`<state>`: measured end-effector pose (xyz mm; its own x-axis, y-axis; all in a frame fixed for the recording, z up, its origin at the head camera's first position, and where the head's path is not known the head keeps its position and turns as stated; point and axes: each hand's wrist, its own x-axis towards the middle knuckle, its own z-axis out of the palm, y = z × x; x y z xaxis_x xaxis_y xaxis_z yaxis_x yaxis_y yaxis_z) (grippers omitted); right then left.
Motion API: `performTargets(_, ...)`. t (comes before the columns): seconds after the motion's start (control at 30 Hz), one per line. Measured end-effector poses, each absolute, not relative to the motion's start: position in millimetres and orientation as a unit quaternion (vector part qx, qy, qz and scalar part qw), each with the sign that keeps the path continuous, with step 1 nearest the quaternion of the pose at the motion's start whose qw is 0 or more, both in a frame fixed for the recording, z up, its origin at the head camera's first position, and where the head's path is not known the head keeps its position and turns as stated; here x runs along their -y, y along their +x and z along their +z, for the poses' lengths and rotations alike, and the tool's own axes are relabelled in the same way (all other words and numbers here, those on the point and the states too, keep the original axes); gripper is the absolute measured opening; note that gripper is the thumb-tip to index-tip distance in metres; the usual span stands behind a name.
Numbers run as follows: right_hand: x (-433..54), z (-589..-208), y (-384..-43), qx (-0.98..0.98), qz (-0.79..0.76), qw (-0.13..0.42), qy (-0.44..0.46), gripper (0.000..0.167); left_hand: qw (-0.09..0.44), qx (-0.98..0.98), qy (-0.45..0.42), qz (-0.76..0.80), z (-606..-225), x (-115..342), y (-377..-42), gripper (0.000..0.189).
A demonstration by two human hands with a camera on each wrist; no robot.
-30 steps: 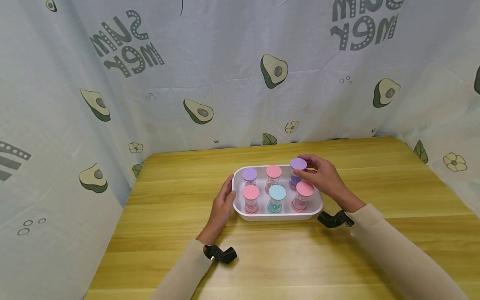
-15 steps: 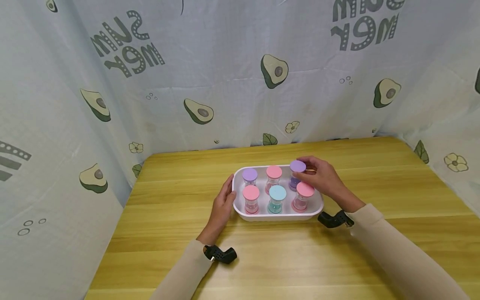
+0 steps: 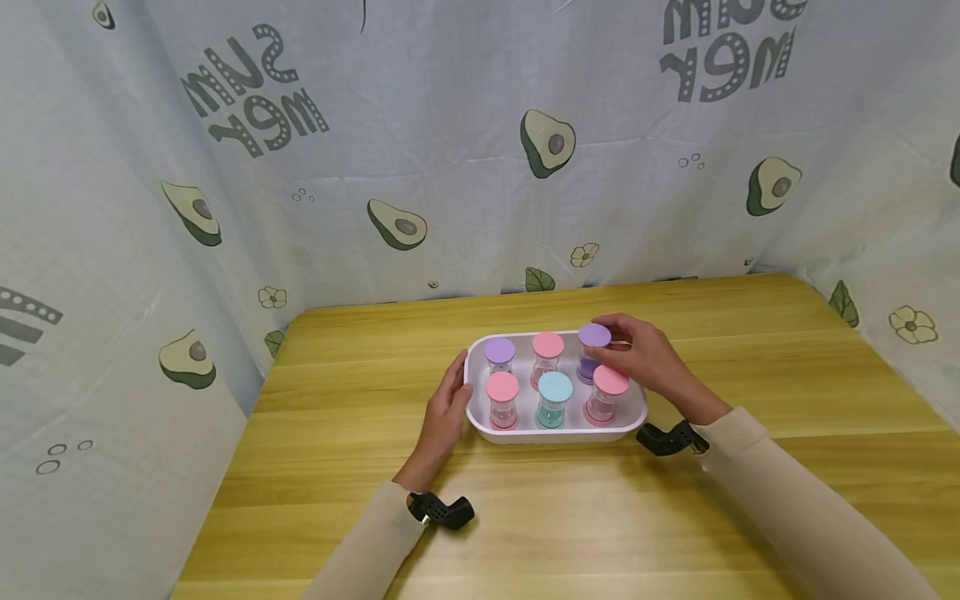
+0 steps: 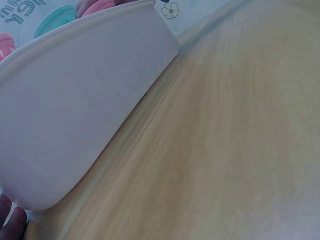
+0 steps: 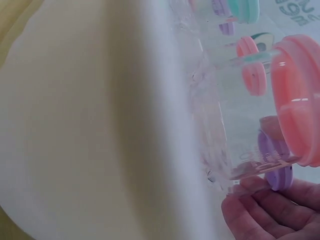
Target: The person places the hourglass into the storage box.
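My right hand pinches a small clear container with a purple lid between thumb and fingers. This container stands upright in the back right corner of a white tray. My left hand holds the tray's left end, its thumb at the rim. In the left wrist view, fingertips show at the tray's lower corner. Right in front of my right hand stands a container with a pink lid, large in the right wrist view, where it partly hides the held container's purple lid.
Also in the tray stand containers with a purple lid, a pink lid, another pink lid and a teal lid. The tray rests on a wooden table. A cloth with avocado prints hangs behind.
My right hand has shifted slightly left and down with the purple-lidded container, which sits a little lower in the tray's back right corner. The left hand has stayed in place.
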<state>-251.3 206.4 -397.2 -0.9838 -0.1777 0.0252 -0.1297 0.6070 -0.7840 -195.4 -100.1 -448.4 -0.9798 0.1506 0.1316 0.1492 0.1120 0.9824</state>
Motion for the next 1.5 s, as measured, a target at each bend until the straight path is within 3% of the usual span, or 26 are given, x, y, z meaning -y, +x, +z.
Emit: performTargets(1.5, -211.7, -386.5, -246.2, -0.907, -0.409, 0.051, -0.086, 0.068, -0.005, -0.744, 0.110, 0.659, -454.4, 106.1, -202.1, 0.051)
